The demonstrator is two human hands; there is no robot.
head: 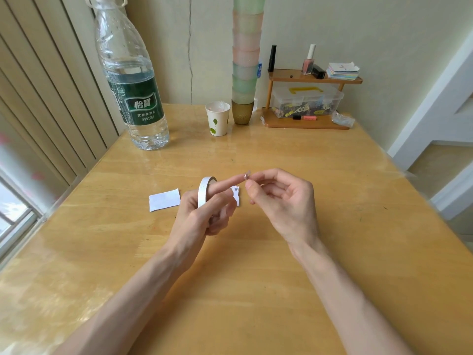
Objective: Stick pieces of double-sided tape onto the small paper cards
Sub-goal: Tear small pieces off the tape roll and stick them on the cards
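Note:
A white roll of double-sided tape (204, 190) sits around the fingers of my left hand (204, 211), whose index finger points out to the right. A tiny piece of tape (247, 174) sticks at that fingertip, and my right hand (279, 201) pinches it between thumb and index finger. One small white paper card (164, 200) lies flat on the table to the left of my hands. A second card (236, 194) lies under my hands, mostly hidden by the left fingers.
On the wooden table (256, 265) stand a large water bottle (130, 80) at the back left, a paper cup (217, 118), a tall stack of plastic cups (244, 60), and a small wooden shelf (307, 103) with a clear box and bottles.

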